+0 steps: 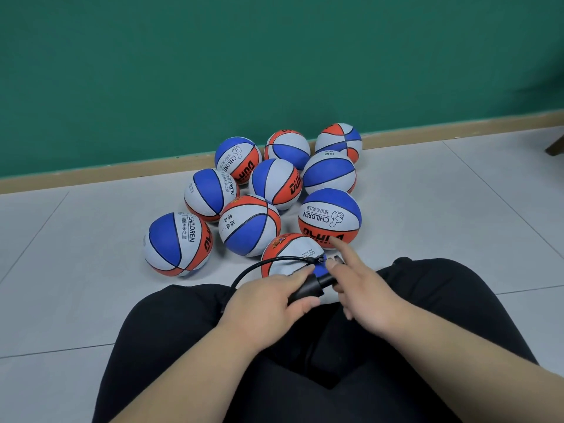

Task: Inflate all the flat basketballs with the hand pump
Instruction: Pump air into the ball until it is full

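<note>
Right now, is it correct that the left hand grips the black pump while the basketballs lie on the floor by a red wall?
Not quite: the head view shows a green wall, not red. The left hand does grip the black pump, and the basketballs lie on the floor.

just this side of the nearest basketball (293, 250), your left hand (265, 297) grips the black pump (306, 288); your right hand (363, 288) touches its end, index finger straight. its hose (268, 264) reaches that ball.
</note>
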